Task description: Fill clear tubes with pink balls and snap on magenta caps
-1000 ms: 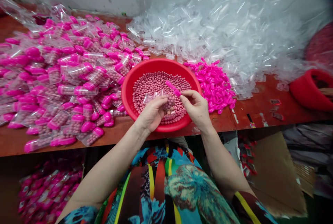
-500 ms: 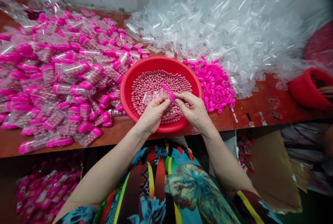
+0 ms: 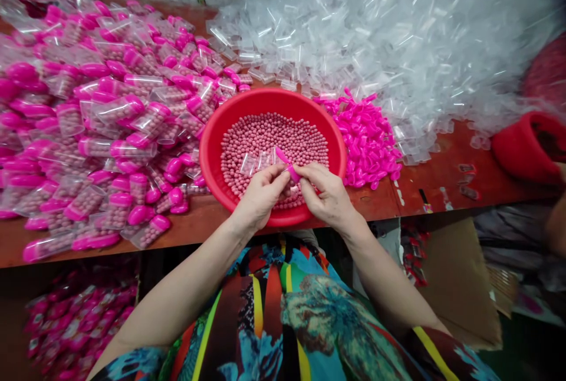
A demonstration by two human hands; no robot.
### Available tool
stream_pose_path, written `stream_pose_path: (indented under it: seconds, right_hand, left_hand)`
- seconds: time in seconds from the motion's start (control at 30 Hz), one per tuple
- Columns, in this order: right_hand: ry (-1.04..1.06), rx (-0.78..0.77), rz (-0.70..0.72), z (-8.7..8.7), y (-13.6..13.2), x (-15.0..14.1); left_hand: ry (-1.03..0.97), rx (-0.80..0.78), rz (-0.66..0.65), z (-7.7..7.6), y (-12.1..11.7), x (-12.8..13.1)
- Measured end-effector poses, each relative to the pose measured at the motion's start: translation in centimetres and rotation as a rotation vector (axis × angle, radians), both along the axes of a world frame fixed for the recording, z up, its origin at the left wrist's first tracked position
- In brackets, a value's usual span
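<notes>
My left hand (image 3: 260, 193) and my right hand (image 3: 326, 193) meet over the near side of a red basin (image 3: 207, 163). Between their fingertips is a bright pink plastic cap (image 3: 293, 173), its narrow flap tilted up to the left. The right thumb and forefinger pinch the cap from the right. My left fingers are curled closed against its other side; whatever lies inside that palm is hidden. Small pink beads (image 3: 265, 127) fill the basin's bottom, and several clear plastic tubes (image 3: 260, 160) lie on them just beyond the left fingers.
Left is a big heap of bead-filled clear bottles with pink caps (image 3: 119, 109). Loose pink caps (image 3: 365, 139) lie right of the basin; behind them spreads a pile of empty clear tubes (image 3: 354, 33). A red bucket (image 3: 517, 148) stands far right. The wooden table's front edge (image 3: 186, 233) is near me.
The view has shifted slightly, with the heap at left now a little further left and higher. Both hands stay together at the pink cap, with only slight finger movement.
</notes>
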State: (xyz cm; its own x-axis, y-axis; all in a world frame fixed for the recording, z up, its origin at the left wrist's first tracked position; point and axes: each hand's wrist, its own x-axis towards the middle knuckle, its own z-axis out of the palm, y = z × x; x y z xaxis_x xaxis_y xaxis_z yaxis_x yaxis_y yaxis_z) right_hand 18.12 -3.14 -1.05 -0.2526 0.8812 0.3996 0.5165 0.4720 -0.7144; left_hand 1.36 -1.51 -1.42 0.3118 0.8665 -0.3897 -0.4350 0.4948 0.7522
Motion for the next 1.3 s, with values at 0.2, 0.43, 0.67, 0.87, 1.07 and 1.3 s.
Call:
stream_pose_path:
  seconds: [0.2,0.43,0.67,0.87,1.07,1.3]
  right_hand:
    - [0.439,-0.469,-0.057,-0.1,2.5,0.3]
    - [0.592,-0.509,-0.026,0.6,4.3,-1.4]
    - [-0.144,0.025,0.0,-1.1,1.3,-0.9]
    - [-0.227,0.119,-0.086,-1.8,1.1,-1.9]
    - [-0.235,0.268,-0.149,-1.7,0.7,-2.0]
    - [-0.291,0.263,-0.135,-2.5,1.0,-1.4]
  left_hand:
    - [-0.015,0.098,-0.203,0.8,-0.1,-0.1]
    - [-0.114,-0.077,-0.119,0.8,0.8,-0.6]
    - [-0.152,-0.218,0.047,0.5,1.4,-0.4]
    - [-0.152,-0.163,0.008,0.2,1.2,-0.3]
    - [-0.191,-0.092,-0.098,0.3,1.0,-0.5]
    - [0.198,0.218,0.152,0.1,0.2,1.0]
